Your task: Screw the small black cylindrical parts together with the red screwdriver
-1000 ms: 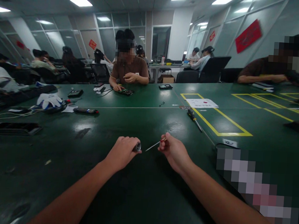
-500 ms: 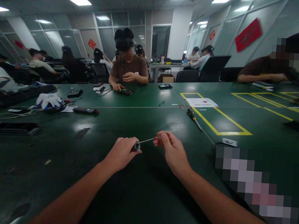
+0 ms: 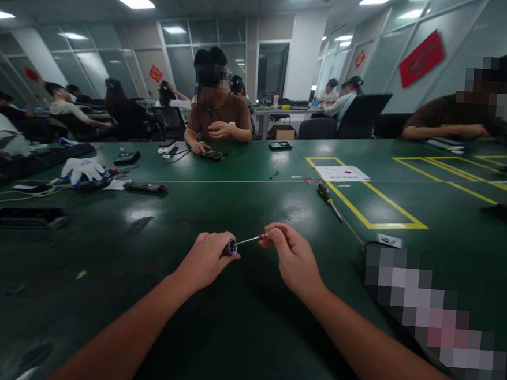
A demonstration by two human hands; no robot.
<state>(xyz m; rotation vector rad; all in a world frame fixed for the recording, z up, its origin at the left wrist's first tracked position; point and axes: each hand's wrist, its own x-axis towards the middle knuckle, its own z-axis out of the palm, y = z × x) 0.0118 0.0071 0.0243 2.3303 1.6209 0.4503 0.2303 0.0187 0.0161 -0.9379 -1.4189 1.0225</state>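
Observation:
My left hand is closed around a dark screwdriver handle whose round metal socket end pokes out past the thumb. My right hand pinches a thin metal bit with a red band near my fingertips. The free end of the bit meets the socket of the handle. Both hands hover just above the green table, near its middle.
A yellow-handled screwdriver lies beside a yellow taped rectangle holding a paper sheet. White gloves and a dark tool sit at the left. A person in brown works opposite, another person at far right.
My right hand brought the thin bit leftward until its tip reached the socket of the handle in my left hand. The left hand stayed where it was.

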